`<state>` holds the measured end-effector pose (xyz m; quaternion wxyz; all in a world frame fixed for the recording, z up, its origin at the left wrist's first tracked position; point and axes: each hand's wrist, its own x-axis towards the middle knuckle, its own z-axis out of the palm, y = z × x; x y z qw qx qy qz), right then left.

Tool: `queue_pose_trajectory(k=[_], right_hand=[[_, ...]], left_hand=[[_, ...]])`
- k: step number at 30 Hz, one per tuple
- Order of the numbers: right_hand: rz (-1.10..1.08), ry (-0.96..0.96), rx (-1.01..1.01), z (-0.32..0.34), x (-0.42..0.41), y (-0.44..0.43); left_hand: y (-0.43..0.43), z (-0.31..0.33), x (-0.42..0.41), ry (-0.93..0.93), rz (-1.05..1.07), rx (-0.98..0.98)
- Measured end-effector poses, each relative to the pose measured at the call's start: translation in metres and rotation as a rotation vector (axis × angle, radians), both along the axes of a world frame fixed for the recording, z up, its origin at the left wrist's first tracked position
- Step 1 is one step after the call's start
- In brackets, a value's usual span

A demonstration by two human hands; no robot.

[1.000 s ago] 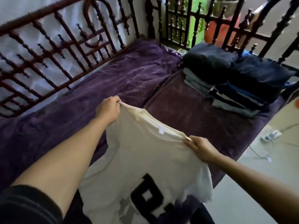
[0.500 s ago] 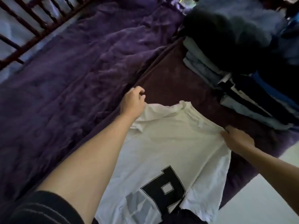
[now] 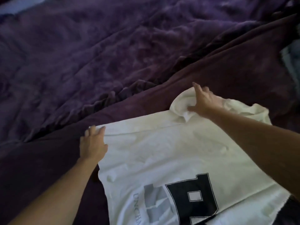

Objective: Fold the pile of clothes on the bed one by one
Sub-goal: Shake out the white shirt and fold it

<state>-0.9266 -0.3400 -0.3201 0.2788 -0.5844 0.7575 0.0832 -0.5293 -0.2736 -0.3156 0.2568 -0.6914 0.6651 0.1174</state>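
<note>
A white T-shirt (image 3: pixel 162 151) with a large black letter print lies spread on the dark maroon blanket (image 3: pixel 227 65), print side up. My left hand (image 3: pixel 93 143) pinches the shirt's far left corner at the edge of the fabric. My right hand (image 3: pixel 204 101) sits on the far end of the shirt, thumb and fingers closed around a bunched fold of white cloth. Both forearms reach over the shirt; the right one covers part of its right side.
A crumpled purple fleece cover (image 3: pixel 113 46) fills the far and left part of the bed. A sliver of the folded clothes stack (image 3: pixel 292 59) shows at the right edge. A dark garment (image 3: pixel 290 208) peeks out under the shirt's near right corner.
The shirt went from hanging by its shoulders to lying flat on the blanket. My left hand moved out to the left corner, my right hand to the bunched far end. The view dropped closer.
</note>
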Motion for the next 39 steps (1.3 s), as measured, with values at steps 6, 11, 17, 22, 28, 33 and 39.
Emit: queue_pose_trajectory(k=[6, 11, 17, 22, 28, 33, 39], right_hand=[[-0.179, 0.014, -0.359, 0.01, -0.032, -0.051], [-0.253, 0.083, -0.367, 0.002, -0.045, -0.107], [-0.081, 0.018, -0.159, -0.024, -0.037, -0.073], [-0.034, -0.093, -0.399, -0.008, -0.034, 0.041], [0.207, -0.231, -0.321, 0.018, -0.009, 0.243], [0.576, -0.103, -0.098, 0.026, -0.004, 0.372], [0.243, 0.037, -0.135, 0.024, -0.043, 0.389]], left_hand=[[-0.035, -0.012, 0.027, 0.327, 0.254, -0.341], [-0.082, -0.02, 0.024, 0.386, 0.351, -0.411], [-0.053, -0.039, 0.017, 0.421, 0.553, -0.458], [0.091, -0.015, 0.009, 0.569, 0.749, -0.438], [0.259, 0.006, -0.03, 0.692, 1.072, -0.039], [0.288, 0.011, -0.04, 0.86, 1.268, 0.091], [0.303, 0.018, -0.017, 0.824, 1.188, -0.19]])
